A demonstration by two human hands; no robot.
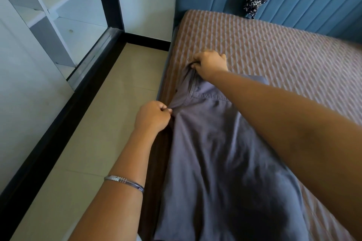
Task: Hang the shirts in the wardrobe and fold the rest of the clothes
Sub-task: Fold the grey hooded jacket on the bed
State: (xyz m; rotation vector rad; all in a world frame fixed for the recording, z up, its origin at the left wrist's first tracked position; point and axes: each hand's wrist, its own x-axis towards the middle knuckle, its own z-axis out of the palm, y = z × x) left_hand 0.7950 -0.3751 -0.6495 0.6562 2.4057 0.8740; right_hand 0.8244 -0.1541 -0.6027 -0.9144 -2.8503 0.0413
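Two hands hold the top end of the grey trousers [225, 152], which lie along the left edge of the bed [284, 49]. My left hand [152, 116] pinches cloth at the near corner of the waistband, right at the bed's edge; its grip is pressed tight on a small fold. My right hand [210, 63] reaches further up the bed and curls round the far corner of the waistband, also closed on the cloth. The trousers' long axis runs from that waistband back toward me, the legs trailing down under my right forearm. So the garment lies behind both grips, toward my body. I judge the next fold turns on this: the waist end must travel back along that axis over the legs. The left hand is nearer me.
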